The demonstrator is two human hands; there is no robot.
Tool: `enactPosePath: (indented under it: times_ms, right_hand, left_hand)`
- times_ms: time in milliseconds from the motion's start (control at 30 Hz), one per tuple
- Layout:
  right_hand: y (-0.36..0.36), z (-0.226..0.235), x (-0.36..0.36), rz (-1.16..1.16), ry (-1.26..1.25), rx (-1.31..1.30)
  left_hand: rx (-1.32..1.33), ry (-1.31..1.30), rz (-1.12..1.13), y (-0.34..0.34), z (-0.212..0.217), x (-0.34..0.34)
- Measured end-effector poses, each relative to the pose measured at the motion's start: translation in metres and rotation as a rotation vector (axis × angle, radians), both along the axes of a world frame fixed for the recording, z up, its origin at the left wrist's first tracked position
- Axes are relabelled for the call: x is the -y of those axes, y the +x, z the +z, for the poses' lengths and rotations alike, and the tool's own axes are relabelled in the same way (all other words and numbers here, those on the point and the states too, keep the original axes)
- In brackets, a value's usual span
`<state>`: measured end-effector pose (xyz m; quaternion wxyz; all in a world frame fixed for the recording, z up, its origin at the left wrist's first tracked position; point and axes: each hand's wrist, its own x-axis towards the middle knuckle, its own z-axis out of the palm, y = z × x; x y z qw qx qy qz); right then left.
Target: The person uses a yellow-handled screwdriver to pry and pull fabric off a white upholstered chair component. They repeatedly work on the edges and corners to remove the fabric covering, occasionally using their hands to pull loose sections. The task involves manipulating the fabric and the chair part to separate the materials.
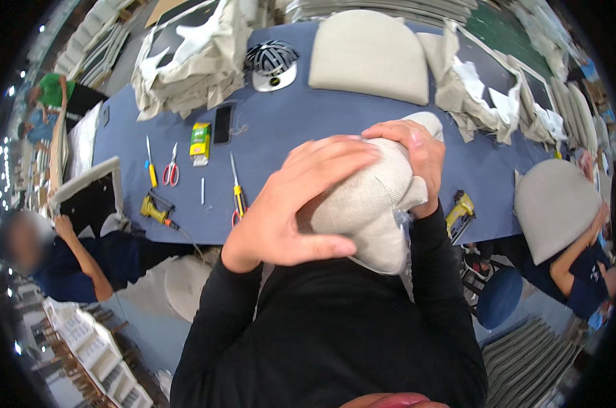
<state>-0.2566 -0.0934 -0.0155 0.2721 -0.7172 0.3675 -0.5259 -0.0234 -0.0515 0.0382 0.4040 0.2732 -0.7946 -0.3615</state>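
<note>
Close in front of my chest, I hold a beige fabric-covered padded piece (pixel 361 194), seen end-on, with a seam across its bulging side and a folded flap of cloth. My left hand (pixel 304 194) wraps over its left side, fingers across the top and thumb lower down. Around the far right edge curls my right hand (pixel 417 153), its fingers bent over the top. A bit of whitish material (pixel 404 219) pokes out by the seam. Both palms hide parts of the piece, and its underside cannot be seen.
On the blue-grey table (pixel 267 129) lie a phone (pixel 222 124), a yellow-green box (pixel 200 143), scissors (pixel 171 166), screwdrivers and two staple guns (pixel 157 209). A cap (pixel 274 64), a finished seat pad (pixel 369 58) and cloth-draped panels line the far side. Co-workers handle pads at both ends.
</note>
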Motion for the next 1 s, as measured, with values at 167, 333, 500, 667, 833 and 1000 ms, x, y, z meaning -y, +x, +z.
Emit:
enactPosePath:
  times_ms: [167, 333, 500, 667, 833, 1000]
  right_hand:
    - [0.048, 0.002, 0.004, 0.043, 0.007, 0.031]
    - [0.071, -0.001, 0.017, 0.045, -0.013, 0.009]
    - [0.090, 0.010, 0.026, 0.092, -0.029, -0.032]
    - [0.096, 0.007, 0.032, 0.105, -0.063, -0.031]
    - [0.104, -0.003, 0.025, 0.199, -0.320, 0.247]
    - [0.110, 0.007, 0.014, 0.364, -0.387, 0.152]
  left_hand:
    - [-0.231, -0.033, -0.377, 0.025, -0.017, 0.043]
    - [-0.407, 0.077, -0.358, 0.038, -0.019, 0.048]
    - [-0.561, 0.141, -0.246, 0.051, -0.031, 0.046]
    - [-0.584, 0.180, -0.218, 0.065, -0.034, 0.047]
    - [-0.671, 0.151, -0.118, 0.075, -0.045, 0.043]
    - [-0.554, 0.012, -0.058, 0.090, -0.049, 0.043]
